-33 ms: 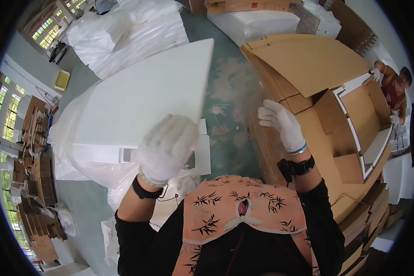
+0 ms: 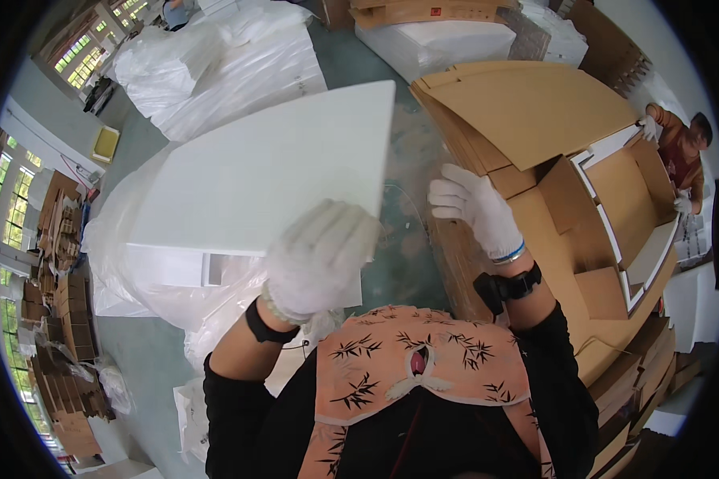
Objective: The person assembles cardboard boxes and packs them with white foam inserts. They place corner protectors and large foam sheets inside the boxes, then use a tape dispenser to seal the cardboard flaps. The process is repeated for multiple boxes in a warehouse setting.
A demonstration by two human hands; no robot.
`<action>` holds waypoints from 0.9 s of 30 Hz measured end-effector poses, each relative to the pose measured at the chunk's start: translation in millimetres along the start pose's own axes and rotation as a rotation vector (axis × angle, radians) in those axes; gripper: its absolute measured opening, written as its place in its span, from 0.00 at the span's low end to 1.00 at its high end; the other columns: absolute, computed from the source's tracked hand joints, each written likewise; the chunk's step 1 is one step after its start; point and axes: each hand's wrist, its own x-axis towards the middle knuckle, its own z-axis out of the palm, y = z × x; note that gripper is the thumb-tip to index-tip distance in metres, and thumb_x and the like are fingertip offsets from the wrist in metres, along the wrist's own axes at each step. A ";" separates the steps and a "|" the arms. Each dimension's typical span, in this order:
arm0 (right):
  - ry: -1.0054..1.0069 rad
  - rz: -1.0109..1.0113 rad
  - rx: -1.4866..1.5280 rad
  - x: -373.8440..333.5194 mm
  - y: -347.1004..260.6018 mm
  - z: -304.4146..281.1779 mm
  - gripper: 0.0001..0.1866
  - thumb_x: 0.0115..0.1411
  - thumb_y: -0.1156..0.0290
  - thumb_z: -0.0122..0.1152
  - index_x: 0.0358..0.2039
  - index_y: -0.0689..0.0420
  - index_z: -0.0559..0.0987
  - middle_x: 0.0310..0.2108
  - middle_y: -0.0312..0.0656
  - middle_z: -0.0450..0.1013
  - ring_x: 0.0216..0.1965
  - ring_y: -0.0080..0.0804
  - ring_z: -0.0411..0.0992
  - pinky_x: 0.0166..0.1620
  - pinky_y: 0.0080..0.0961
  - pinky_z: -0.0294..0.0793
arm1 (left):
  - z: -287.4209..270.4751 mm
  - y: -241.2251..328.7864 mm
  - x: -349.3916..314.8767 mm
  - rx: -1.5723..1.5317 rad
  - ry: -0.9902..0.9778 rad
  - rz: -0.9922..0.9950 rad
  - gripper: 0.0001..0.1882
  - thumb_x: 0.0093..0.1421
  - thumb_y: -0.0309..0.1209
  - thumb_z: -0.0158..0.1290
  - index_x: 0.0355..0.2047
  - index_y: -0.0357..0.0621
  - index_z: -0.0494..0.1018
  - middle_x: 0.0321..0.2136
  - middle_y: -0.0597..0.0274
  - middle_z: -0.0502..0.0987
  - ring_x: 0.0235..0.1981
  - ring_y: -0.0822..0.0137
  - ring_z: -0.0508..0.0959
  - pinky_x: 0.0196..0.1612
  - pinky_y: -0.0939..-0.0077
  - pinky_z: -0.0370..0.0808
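A large flat white panel (image 2: pixel 272 160) slants across a stack wrapped in clear film. My gloved left hand (image 2: pixel 323 255) is closed on its near edge by the right corner; the fingertips are partly hidden. To the right, my gloved right hand (image 2: pixel 473 206) is raised empty, its fingers loosely bent and apart, between the panel and the cardboard pile. Beneath the panel shows a white box-like piece (image 2: pixel 164 267) with clear plastic film (image 2: pixel 216 307) bunched around it.
Flat cardboard (image 2: pixel 535 104) is piled at right, with an open carton (image 2: pixel 627 203) holding white-edged parts on it. A co-worker (image 2: pixel 679 152) in white gloves touches that carton. Film-wrapped white stacks (image 2: pixel 240 80) stand at the back left. Brown cardboard pieces (image 2: pixel 68 319) line the left wall.
The white panel has shifted to the right together with my left hand. My right hand has moved slightly left and up, still empty.
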 end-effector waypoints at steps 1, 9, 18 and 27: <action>-0.122 0.044 0.209 7.7 -13.2 0.7 0.28 0.71 0.58 0.47 0.63 0.65 0.64 0.56 0.47 0.71 0.54 0.34 0.72 0.56 0.35 0.73 | 21.9 25.1 24.6 -0.047 0.039 0.078 0.16 0.48 0.29 0.60 0.39 0.43 0.77 0.39 0.57 0.79 0.42 0.57 0.81 0.48 0.65 0.80; 0.219 -0.043 0.411 -45.6 -90.8 -96.7 0.26 0.63 0.71 0.56 0.61 0.64 0.67 0.55 0.49 0.72 0.52 0.39 0.73 0.56 0.34 0.73 | 134.0 157.5 146.3 -0.359 0.118 0.431 0.20 0.46 0.31 0.55 0.42 0.43 0.78 0.44 0.56 0.78 0.46 0.58 0.79 0.53 0.62 0.77; 1.107 -0.720 -0.020 -228.2 -183.5 -222.4 0.31 0.57 0.72 0.62 0.60 0.67 0.65 0.50 0.51 0.71 0.50 0.42 0.73 0.54 0.41 0.75 | 224.1 238.2 255.4 -0.782 0.164 0.684 0.20 0.49 0.34 0.61 0.44 0.46 0.73 0.46 0.54 0.75 0.48 0.56 0.78 0.56 0.59 0.76; 1.709 -0.746 -0.778 -330.4 -192.0 -216.0 0.17 0.61 0.81 0.59 0.51 0.65 0.74 0.46 0.44 0.75 0.45 0.30 0.75 0.50 0.27 0.76 | 393.1 270.9 393.1 -0.741 -0.337 0.782 0.23 0.58 0.44 0.55 0.47 0.42 0.73 0.44 0.48 0.77 0.46 0.49 0.77 0.49 0.56 0.75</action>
